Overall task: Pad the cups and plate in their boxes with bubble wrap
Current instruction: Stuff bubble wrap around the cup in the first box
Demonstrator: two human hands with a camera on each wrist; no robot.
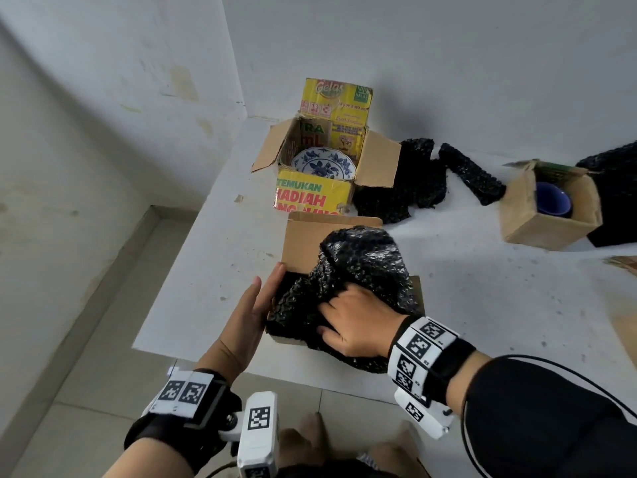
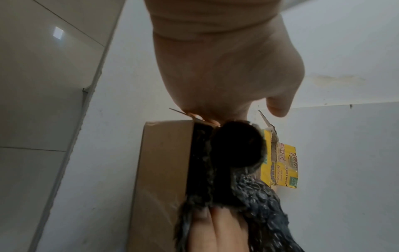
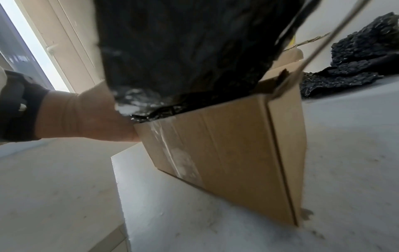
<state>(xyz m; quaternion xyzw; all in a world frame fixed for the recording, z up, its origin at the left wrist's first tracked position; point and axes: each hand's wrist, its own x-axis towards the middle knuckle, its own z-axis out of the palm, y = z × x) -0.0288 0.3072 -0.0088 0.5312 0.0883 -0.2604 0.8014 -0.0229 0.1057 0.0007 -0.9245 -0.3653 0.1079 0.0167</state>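
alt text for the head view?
Right hand grips black bubble wrap over a plain box; left hand rests flat on its side. Behind: plate in yellow box, blue cup in small box.

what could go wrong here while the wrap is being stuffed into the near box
The near box sits close to the table edge; the right hand pushing black bubble wrap in could slide it off, though the left hand braces its side. The wrap bulges above the rim, so the flaps may not close.
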